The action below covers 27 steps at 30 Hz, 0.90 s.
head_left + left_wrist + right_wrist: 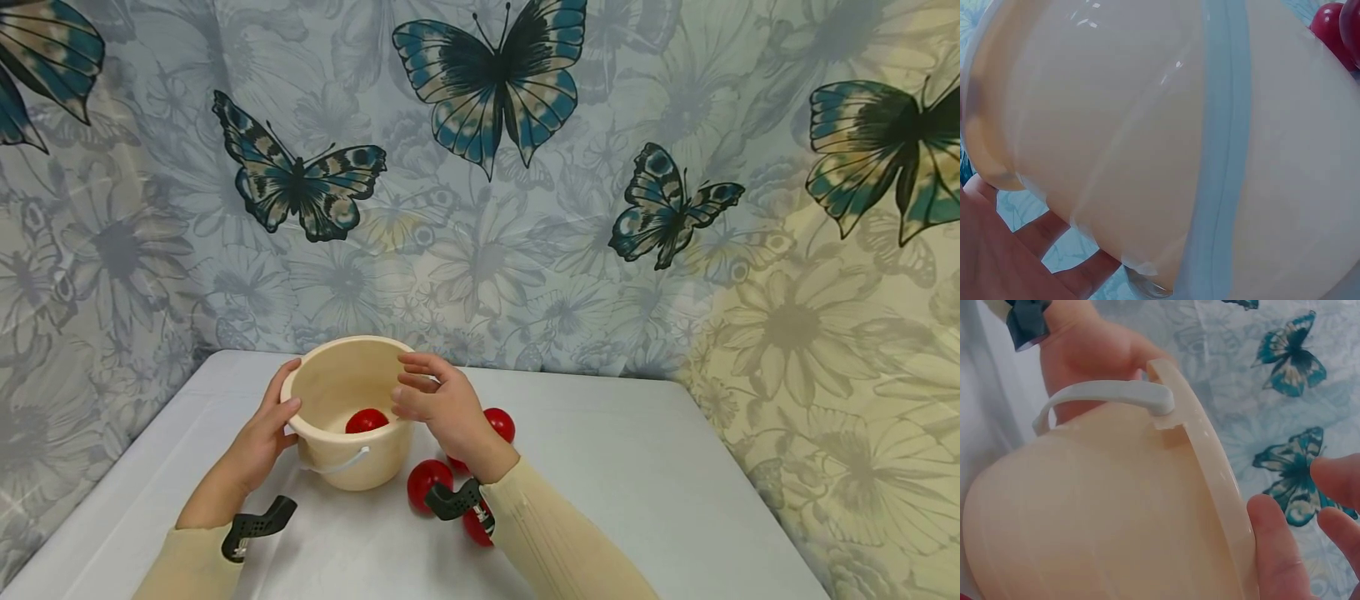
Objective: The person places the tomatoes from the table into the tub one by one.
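Note:
A cream bucket (378, 467) stands on the white table, its mouth facing up and toward me. One red ball (367, 420) lies inside it. My left hand (255, 446) grips the bucket's left side at the rim, thumb at the near lip and fingers round the outer wall. In the left wrist view the bucket wall (1116, 112) fills most of the picture. My right hand (457, 412) is at the right rim with its fingers extended over the mouth. In the right wrist view, one fingertip (1266, 515) is right at the rim and the others are spread apart.
Several more red balls lie on the table (600, 483) right of the bucket, one red ball (430, 485) nearest it, others partly behind my right hand and wrist. A pale handle (341, 463) hangs down the bucket's front. Butterfly-patterned cloth (487, 275) surrounds the table's back and sides.

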Each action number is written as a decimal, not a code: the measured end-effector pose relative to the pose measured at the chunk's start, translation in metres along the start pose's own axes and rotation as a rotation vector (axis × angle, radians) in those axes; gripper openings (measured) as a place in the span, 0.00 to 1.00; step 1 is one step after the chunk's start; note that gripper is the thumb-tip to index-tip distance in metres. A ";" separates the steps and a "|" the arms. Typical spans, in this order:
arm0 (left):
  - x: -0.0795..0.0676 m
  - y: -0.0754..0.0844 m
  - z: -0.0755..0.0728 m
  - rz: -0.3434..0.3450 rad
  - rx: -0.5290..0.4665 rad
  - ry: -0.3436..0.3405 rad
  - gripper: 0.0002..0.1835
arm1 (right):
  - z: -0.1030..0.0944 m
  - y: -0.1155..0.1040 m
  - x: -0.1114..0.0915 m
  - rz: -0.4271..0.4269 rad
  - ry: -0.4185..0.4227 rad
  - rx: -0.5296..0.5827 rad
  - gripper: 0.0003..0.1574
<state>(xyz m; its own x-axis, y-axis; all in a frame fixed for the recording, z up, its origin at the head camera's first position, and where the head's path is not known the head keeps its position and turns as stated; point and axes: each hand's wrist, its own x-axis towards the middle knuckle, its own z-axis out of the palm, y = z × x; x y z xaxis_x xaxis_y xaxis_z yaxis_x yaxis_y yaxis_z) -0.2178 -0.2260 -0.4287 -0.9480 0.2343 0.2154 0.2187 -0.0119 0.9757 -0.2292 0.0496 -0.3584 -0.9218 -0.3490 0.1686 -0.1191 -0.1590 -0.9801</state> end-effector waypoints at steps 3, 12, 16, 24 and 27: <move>0.000 0.000 0.000 -0.001 0.001 0.002 0.32 | 0.000 0.000 -0.001 -0.006 -0.006 0.006 0.28; 0.000 0.000 0.000 0.007 -0.016 -0.003 0.31 | 0.001 0.001 0.000 -0.013 -0.006 -0.015 0.28; -0.001 0.003 -0.001 0.013 0.009 -0.003 0.32 | 0.001 0.001 -0.001 -0.017 0.000 -0.018 0.28; -0.001 0.016 -0.004 0.032 0.182 0.060 0.36 | 0.001 0.002 -0.002 -0.015 0.008 -0.022 0.27; -0.001 0.016 -0.002 0.063 0.176 0.064 0.36 | 0.001 0.002 -0.002 -0.013 0.009 -0.029 0.27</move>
<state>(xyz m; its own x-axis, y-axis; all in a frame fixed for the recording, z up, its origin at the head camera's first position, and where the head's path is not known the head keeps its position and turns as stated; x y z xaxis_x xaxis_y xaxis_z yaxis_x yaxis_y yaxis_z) -0.2140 -0.2286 -0.4131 -0.9427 0.1758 0.2836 0.3100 0.1471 0.9393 -0.2272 0.0495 -0.3602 -0.9233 -0.3389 0.1810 -0.1419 -0.1369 -0.9804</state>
